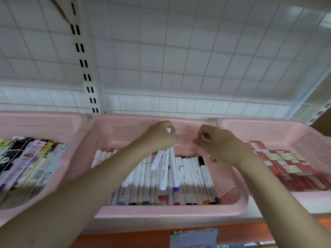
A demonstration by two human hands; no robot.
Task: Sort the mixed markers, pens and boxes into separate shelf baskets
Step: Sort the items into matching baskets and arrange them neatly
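left hand (pixel 160 136) pinches three light, stiff, slippery markers (pixel 165 169) by their tops; right hand (pixel 217 142) curled, contents unclear.

We see two bare forearms, with no sleeves, cuffs or gloves anywhere along them. The left hand (pixel 160 136) and the right hand (pixel 219 143) wear no rings, and neither wrist carries a watch or band. Our view is too blurred to make out the nails.
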